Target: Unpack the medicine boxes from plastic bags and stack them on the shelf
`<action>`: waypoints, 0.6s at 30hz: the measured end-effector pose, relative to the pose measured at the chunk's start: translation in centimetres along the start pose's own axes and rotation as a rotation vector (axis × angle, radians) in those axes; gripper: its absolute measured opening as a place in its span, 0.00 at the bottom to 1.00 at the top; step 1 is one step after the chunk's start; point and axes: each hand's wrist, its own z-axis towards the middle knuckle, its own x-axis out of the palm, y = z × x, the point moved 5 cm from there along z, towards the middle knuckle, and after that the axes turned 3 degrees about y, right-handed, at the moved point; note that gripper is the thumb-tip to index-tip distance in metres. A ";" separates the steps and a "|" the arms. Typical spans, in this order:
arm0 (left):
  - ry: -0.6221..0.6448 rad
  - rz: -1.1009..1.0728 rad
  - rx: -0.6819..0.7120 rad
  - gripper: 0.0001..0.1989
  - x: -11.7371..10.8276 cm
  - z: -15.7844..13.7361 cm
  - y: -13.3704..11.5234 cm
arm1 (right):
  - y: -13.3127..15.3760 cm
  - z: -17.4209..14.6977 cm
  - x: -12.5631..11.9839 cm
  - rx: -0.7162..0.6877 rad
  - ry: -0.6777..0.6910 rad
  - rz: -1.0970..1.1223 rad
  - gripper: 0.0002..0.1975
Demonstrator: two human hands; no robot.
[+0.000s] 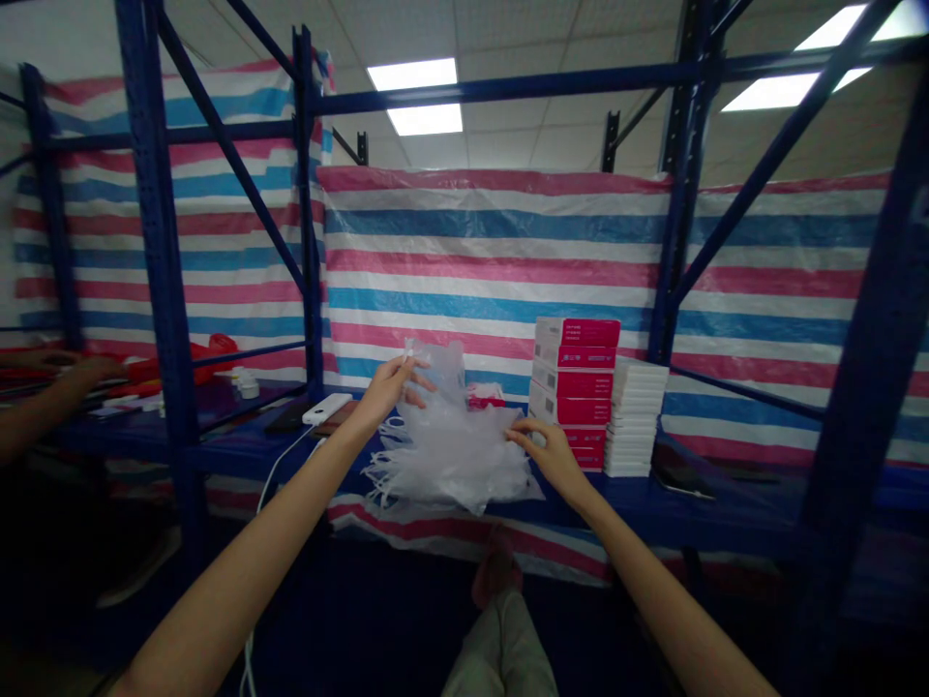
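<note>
A heap of thin, see-through plastic bags (464, 455) lies on the blue shelf in front of me, with loose strips sticking out on its left side. My left hand (396, 389) pinches the upper left corner of one plastic bag (446, 373), which stands up from the heap. Its other fingers are loosely spread. At the right side of the heap, the thumb and forefinger of my right hand (546, 450) close on the edge of the plastic. Just beyond that hand stands a stack of pink and white boxes (584, 385).
Slim white boxes (637, 418) are stacked right of the pink ones, near a dark phone-like slab (683, 481). A white power strip (326, 409) with a cable lies left. Blue rack posts (672, 242) frame the shelf. Another person's arm (44, 397) reaches in at far left.
</note>
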 end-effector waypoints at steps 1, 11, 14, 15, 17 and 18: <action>-0.005 0.041 0.013 0.22 0.0 0.1 -0.1 | 0.3 0.4 -0.2 0.003 -0.004 0.053 0.11; -0.034 0.203 -0.019 0.19 1.1 0.5 0.2 | 1.7 3.7 1.0 0.051 0.104 0.296 0.18; -0.105 0.191 0.014 0.35 1.2 -0.1 -0.3 | 1.1 4.0 1.9 0.120 0.101 0.410 0.18; -0.111 0.196 0.044 0.40 1.4 -0.4 -0.6 | 1.0 4.1 2.2 0.130 0.099 0.443 0.18; -0.068 0.205 0.102 0.42 1.8 -0.8 -1.2 | 1.1 4.3 2.9 0.131 0.097 0.489 0.17; -0.026 0.209 0.119 0.40 2.1 -0.9 -1.5 | 1.2 4.5 3.1 0.125 0.098 0.503 0.18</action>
